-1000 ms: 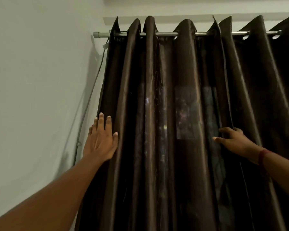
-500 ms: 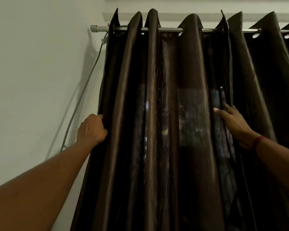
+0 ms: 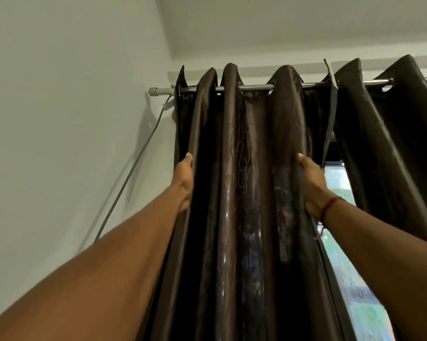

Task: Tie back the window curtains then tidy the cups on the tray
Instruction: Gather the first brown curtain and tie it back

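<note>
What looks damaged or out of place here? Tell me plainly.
Down a middle fold of the gathered curtain, pulled threads hang loose, so the fabric looks snagged. A grey cable slants from the end of the curtain rod across the wall.

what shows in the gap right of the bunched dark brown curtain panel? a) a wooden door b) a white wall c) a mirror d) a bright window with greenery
d: past the right hand gripping the dark brown satin curtain panel, a bright window with green outside shows.
</note>
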